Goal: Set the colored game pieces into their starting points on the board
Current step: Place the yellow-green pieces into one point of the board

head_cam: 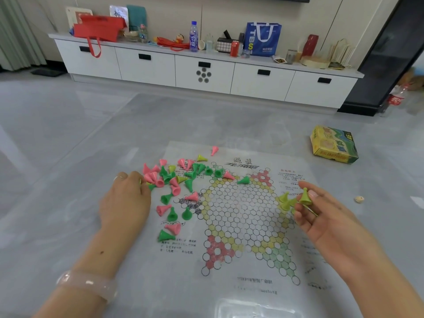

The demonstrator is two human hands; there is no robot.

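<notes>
Closest to me the left hand (pixel 125 198) was curled over the loose pile of pieces (pixel 174 180) at the board's (pixel 241 226) left, the right hand (pixel 321 212) pinched a yellow-green cone (pixel 305 197) beside a few standing on the right point, so barely started, I'd say.

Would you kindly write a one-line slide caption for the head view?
Right hand pinches a yellow-green piece over the board; left hand reaches the loose pile.
</notes>
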